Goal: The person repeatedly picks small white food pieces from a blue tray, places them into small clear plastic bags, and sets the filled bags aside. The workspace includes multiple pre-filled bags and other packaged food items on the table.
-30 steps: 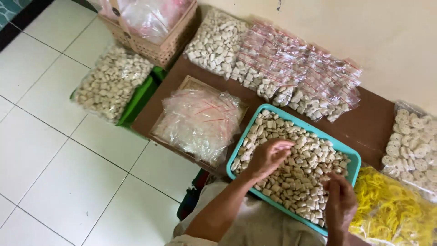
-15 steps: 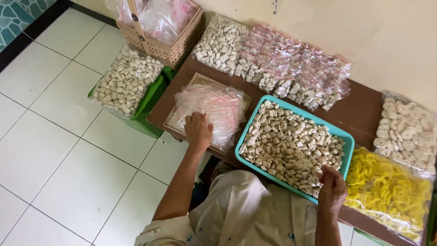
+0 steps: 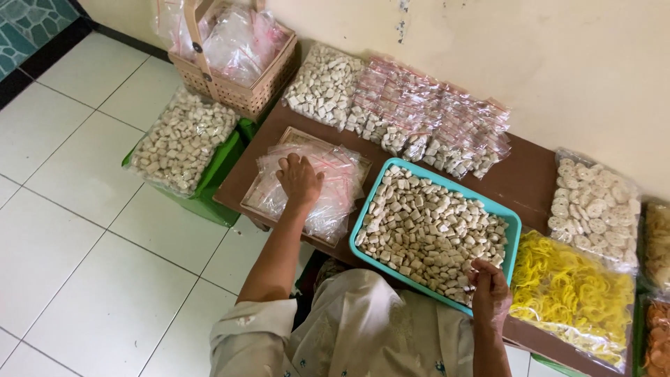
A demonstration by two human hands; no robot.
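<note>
Turquoise tray (image 3: 518, 225), pale crackers (image 3: 426, 227), red-striped clear bags (image 3: 335, 178), brown table (image 3: 520, 174).

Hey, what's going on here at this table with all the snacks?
A person sits at a low brown table. Their left hand rests on a pile of empty clear zip bags lying in a shallow tray. Their right hand is at the near corner of a teal tray full of small pale cracker pieces. Filled small packets are lined up along the wall.
</note>
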